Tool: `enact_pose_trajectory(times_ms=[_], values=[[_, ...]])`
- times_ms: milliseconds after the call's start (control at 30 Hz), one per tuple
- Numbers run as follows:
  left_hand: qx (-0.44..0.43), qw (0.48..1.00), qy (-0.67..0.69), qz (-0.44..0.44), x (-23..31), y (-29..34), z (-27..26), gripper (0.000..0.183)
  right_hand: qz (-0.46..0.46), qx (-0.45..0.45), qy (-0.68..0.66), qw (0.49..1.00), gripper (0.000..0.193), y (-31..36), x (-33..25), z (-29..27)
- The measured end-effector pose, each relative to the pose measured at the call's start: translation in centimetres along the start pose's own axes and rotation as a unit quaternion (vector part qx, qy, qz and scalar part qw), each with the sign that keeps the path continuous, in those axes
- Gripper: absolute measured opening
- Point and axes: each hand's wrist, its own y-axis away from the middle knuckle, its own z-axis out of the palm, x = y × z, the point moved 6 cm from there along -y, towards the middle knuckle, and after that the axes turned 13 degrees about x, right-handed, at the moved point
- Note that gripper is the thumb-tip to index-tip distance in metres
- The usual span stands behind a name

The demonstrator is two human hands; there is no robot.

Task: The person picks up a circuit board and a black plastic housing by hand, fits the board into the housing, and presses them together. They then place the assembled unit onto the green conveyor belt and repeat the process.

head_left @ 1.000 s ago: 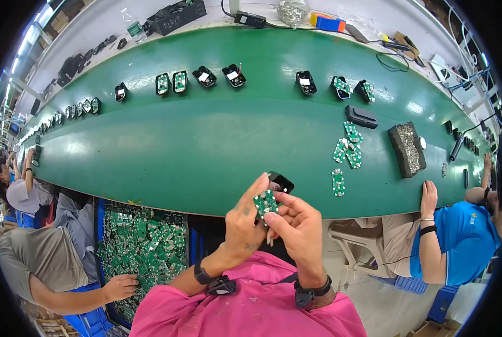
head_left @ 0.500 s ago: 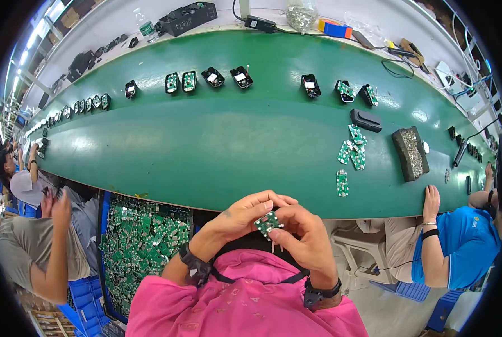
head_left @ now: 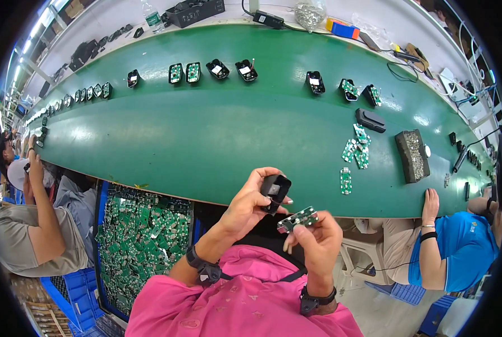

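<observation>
hands up close over the near edge of the green belt [head_left: 217,140], and this reads as the pairing step: board about to meet shell. left hand [head_left: 245,208] has its fingers wrapped around a small black housing [head_left: 275,191], open side tipped toward the wearer, thumb along its near face. right hand [head_left: 315,241] pinches a small green circuit board [head_left: 298,219] by its lower edge between thumb and fingertips, board lying nearly flat and tilted, just below and beside the housing, not yet inside it. next move, i'd judge, calls for turning the board to match the shell's opening and sliding it in square, no forcing. the board looks narrow and rectangular, with pale round parts on top; finer detail is too small to tell. bin of green boards [head_left: 144,236] sits down at the left, loose boards [head_left: 356,149] lie on the belt to the right, and a row of black housings [head_left: 228,68] runs along the far side.
</observation>
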Motion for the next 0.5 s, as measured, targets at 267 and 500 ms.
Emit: enact_pose_trajectory(times_ms=[267, 500], values=[[0.048, 0.997, -0.049, 0.023, -0.2, 1.1, 0.4, 0.043, 0.08, 0.047, -0.135, 0.987, 0.039, -1.1, 1.0, 0.0], [0.075, 0.992, -0.081, 0.053, -0.1, 1.8, 0.7, 0.042, 0.032, 0.087, -0.065, 0.994, 0.036, -0.8, 1.7, 0.6]])
